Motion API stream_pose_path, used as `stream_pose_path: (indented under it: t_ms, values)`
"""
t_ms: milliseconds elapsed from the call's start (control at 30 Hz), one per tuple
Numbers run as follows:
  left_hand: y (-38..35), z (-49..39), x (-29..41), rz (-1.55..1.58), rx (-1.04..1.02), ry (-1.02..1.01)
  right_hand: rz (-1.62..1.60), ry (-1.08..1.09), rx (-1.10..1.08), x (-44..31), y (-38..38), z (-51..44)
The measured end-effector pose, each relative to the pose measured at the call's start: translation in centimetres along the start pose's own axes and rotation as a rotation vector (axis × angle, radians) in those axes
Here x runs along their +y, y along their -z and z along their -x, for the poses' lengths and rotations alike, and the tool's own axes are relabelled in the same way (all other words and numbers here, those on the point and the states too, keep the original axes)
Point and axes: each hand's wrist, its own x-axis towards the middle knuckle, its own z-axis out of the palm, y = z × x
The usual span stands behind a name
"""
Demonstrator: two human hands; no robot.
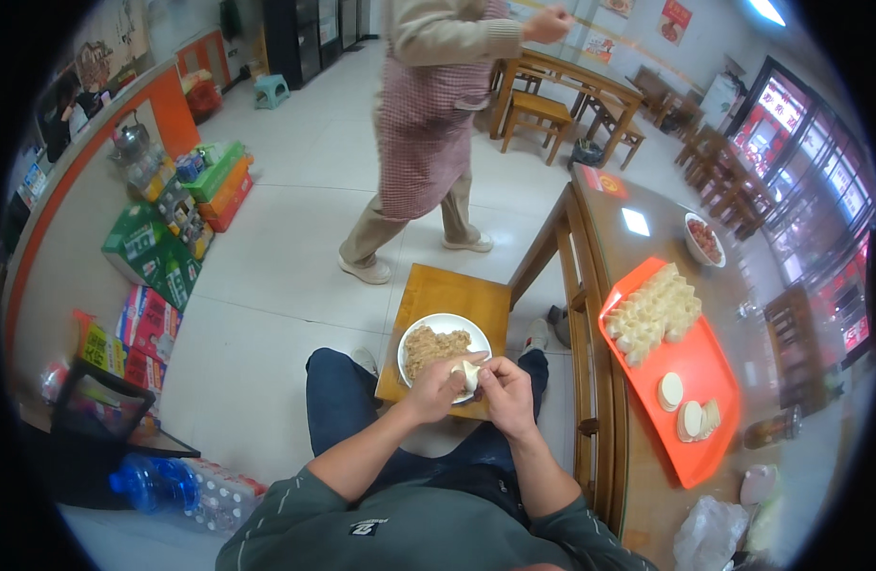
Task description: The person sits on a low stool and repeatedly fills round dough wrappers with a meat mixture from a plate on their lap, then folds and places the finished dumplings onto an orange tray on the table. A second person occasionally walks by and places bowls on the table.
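A pale dough wrapper, partly folded (467,374), is held between both hands over the near right rim of a white plate (419,325). My left hand (438,384) cups it from the left, and my right hand (506,391) pinches its right edge. Minced filling (432,348) covers much of the plate, which rests on a wooden stool (449,285) between the knees. On the table to the right lies an orange tray (673,400) with rows of folded dumplings (652,310) at its far end and stacks of round wrappers (690,420) nearer.
A person in a checked apron (424,143) stands beyond the stool. The wooden table (641,485) holds a bowl of reddish food (704,240), a jar (772,428) and a clear plastic bag (709,535). Drink cartons (153,253) line the counter at left, with a blue water bottle (156,484) nearer.
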Motion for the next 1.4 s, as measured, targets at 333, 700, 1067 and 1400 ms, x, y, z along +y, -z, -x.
stream_pose_path:
  t_ms: [333, 700, 1067, 1400]
  values:
    - [1.9, 1.4, -1.0, -0.167, 0.197, 0.131, 0.344, -0.062, -0.033, -1.8, -2.2, -1.6]
    - [1.3, 3.3, -8.3, 0.597, 0.077, 0.325, 0.947, 0.181, 0.393, -13.9, 4.8, 0.1]
    - [0.5, 4.3, -12.9, 0.573, 0.018, 0.509, 1.337, -0.101, 0.817, -16.9, 21.9, 1.7]
    - [0.4, 4.4, -13.5, 0.532, 0.015, 0.524, 1.149, 0.017, 0.689, -16.3, 23.0, 1.2]
